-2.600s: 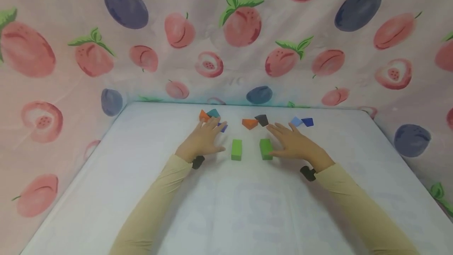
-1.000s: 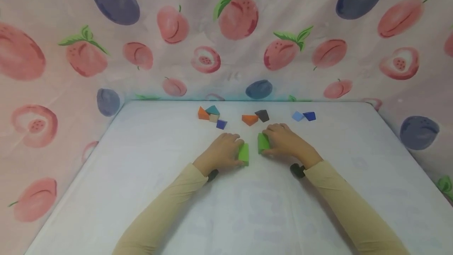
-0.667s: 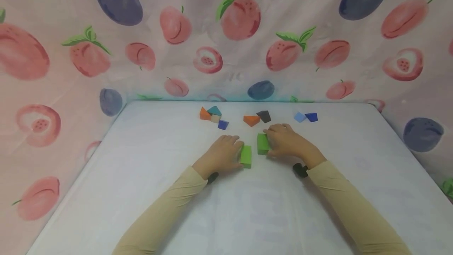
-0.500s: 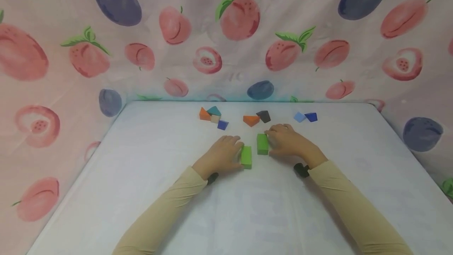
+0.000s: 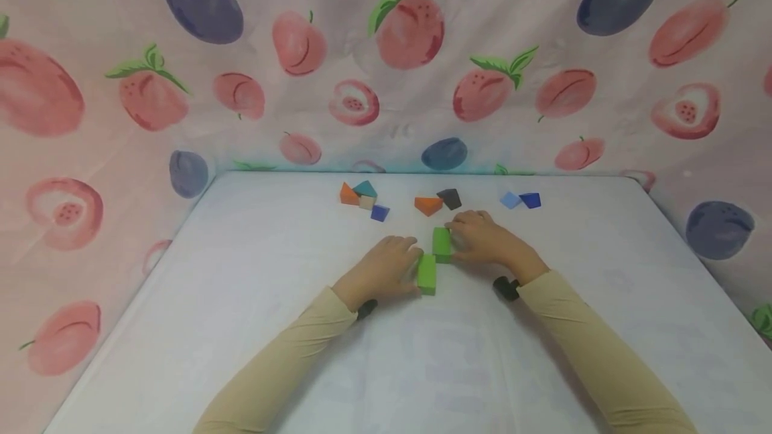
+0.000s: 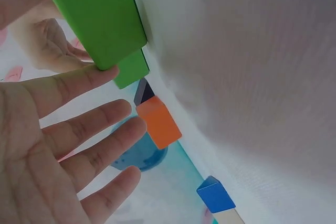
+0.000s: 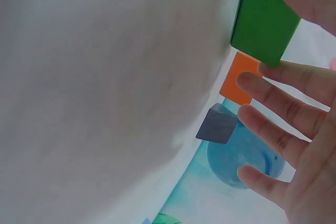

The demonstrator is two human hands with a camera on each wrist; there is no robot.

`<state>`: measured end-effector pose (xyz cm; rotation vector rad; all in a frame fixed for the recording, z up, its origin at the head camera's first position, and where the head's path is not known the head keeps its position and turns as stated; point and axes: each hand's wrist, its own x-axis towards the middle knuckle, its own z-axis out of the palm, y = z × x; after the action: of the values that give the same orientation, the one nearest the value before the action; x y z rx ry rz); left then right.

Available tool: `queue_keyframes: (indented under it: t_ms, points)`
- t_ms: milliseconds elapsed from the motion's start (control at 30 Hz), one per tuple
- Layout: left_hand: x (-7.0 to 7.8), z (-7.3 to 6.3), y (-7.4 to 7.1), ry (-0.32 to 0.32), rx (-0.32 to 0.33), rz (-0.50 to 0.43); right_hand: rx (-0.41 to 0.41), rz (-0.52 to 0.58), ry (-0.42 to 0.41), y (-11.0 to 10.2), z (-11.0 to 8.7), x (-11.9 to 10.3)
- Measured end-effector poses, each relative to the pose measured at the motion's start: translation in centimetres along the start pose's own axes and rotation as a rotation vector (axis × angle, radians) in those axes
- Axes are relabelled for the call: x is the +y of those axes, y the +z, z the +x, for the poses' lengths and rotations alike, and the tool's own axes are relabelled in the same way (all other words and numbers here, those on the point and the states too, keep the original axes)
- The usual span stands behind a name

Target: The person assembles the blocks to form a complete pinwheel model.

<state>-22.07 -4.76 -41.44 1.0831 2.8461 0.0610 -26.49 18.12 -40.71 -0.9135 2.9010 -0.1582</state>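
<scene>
Two green rectangular blocks lie on the white table, placed corner to corner. My left hand (image 5: 381,268) pinches the nearer block (image 5: 427,275) between thumb and index finger at its two ends. My right hand (image 5: 487,238) holds the farther block (image 5: 442,244) the same way, from the right. In the left wrist view the left block (image 6: 102,19) overlaps part of the other one (image 6: 132,70), and the remaining fingers are spread. The right wrist view has the thumb on the right block (image 7: 268,17), with the index fingertip at its far end.
Behind the hands lie an orange block (image 5: 428,205) and a dark grey block (image 5: 449,198). Further left are orange (image 5: 348,194), teal (image 5: 365,189), beige (image 5: 366,202) and blue (image 5: 380,213) pieces. Light blue (image 5: 510,199) and dark blue (image 5: 531,200) pieces lie right. A fruit-print cloth (image 5: 398,106) hangs behind.
Both hands, earlier spread beside the green blocks, now pinch them. The left block has moved right and nearer; the right block has shifted left, closing the gap between them.
</scene>
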Motion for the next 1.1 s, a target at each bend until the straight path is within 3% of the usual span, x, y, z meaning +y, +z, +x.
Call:
queue_keyframes:
  t_ms: [367, 567, 800, 1100]
  points:
    - [0.1, -0.2, 0.2, -0.038, 0.025, 0.124, -0.011, 0.000, -0.048, 0.7, 1.5, -0.7]
    - [0.0, -0.1, 0.3, -0.028, 0.043, 0.167, -0.004, -0.050, -0.084, 0.4, 1.9, -1.0]
    - [0.0, 0.0, 0.3, -0.022, 0.040, 0.158, 0.061, -0.172, -0.104, 0.1, 1.8, -0.7]
    - [0.2, 0.3, 0.4, -0.025, 0.017, 0.127, 0.048, -0.157, -0.126, 0.1, 1.9, -0.3]
